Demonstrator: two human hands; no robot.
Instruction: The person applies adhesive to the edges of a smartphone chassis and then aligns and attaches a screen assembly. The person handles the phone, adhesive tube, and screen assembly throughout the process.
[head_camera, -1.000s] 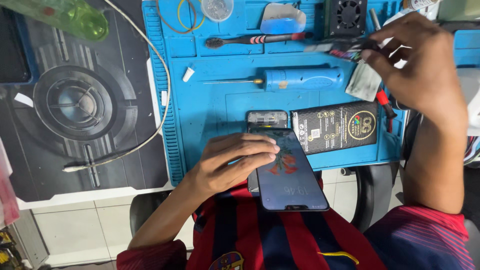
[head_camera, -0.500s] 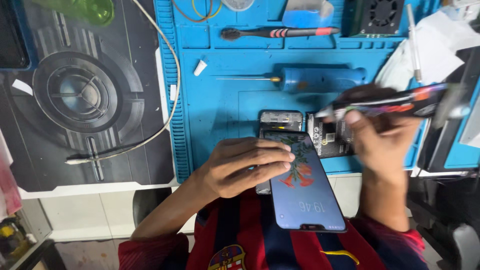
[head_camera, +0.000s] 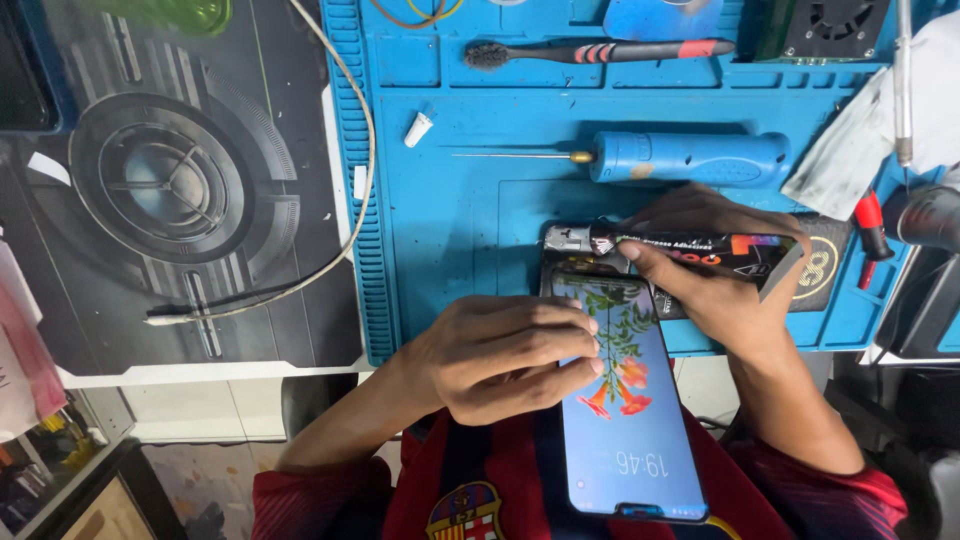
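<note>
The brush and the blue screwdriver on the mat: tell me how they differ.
The brush is thin and dark with red-striped grip; the blue screwdriver is thick and plain blue. The brush ends in bristles, the screwdriver in a fine metal bit. The brush lies farther from the hands. Both lie sideways, untouched, working ends pointing left on the blue mat.

Blue work mat (head_camera: 470, 230), blue screwdriver (head_camera: 690, 158) — phone (head_camera: 625, 420) screen blue with orange flowers; black adhesive tube (head_camera: 690, 250).

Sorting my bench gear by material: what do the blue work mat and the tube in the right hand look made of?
The blue work mat looks like matte silicone or rubber, judging by its moulded ridges and trays. The tube in the right hand looks like soft, glossy black plastic or foil; its flat crimped end suggests this.
</note>
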